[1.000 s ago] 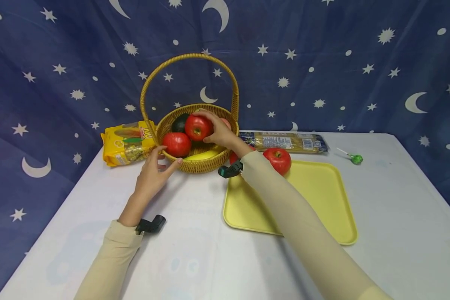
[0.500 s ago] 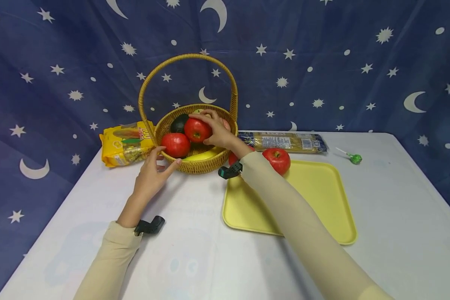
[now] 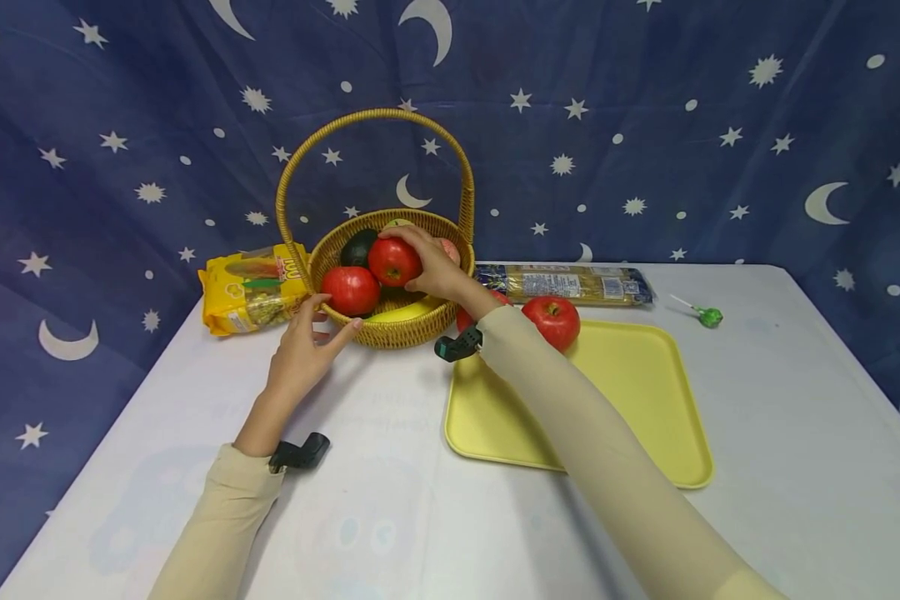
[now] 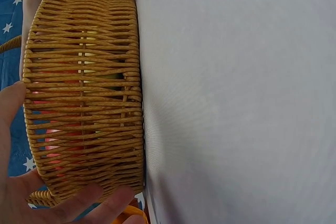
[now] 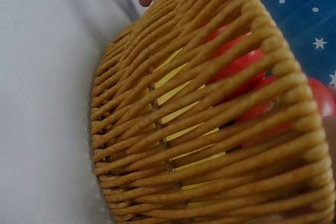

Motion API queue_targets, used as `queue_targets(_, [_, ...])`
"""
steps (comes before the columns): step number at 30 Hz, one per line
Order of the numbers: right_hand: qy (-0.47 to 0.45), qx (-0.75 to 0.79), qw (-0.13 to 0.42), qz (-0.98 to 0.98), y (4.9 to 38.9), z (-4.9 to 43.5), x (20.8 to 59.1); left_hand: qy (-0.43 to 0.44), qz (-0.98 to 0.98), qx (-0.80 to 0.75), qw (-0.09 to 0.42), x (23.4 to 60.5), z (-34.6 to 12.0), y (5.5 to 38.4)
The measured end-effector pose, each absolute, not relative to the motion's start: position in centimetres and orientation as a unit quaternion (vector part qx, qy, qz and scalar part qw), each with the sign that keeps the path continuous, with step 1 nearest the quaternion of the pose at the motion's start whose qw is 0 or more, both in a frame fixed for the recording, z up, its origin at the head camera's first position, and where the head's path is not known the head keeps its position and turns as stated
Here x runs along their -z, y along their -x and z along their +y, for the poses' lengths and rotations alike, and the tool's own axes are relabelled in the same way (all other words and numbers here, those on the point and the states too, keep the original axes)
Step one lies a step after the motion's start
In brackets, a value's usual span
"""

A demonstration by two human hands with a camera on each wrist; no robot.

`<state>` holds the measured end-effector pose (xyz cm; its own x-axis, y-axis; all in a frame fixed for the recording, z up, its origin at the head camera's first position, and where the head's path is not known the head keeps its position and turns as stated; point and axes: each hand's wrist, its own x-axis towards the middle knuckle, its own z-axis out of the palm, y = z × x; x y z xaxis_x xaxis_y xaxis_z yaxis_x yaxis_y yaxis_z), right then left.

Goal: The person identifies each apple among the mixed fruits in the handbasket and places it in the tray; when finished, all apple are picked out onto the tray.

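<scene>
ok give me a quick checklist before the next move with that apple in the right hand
1. Grip of the right hand on the red apple: ok, gripped.
2. Contact of the left hand with the basket: ok, touching its near left side.
3. Is the basket upright on the table? Ok.
4. Is the red apple out of the basket? Not ok, inside it.
5. Red apple's underside free: cannot tell, hidden.
6. Yellow tray fully visible: not ok, right sleeve crosses it.
</scene>
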<state>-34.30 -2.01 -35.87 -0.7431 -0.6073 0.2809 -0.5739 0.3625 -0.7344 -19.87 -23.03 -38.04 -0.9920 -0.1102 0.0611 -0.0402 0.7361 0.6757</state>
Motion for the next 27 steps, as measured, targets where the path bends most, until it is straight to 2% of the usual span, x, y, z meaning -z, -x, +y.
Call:
queue_targets(11, [0.346, 0.423, -0.007, 0.837, 34.14, -2.39, 35.62, -0.04, -0.929, 0.363, 0.052, 37.92, -23.1, 19.95])
queue_targets(27, [0.348, 0.424, 0.0, 0.836, 33.32, -1.86, 35.31, -0.039, -0.928, 0.367, 0.044, 38.17, -23.15, 19.84])
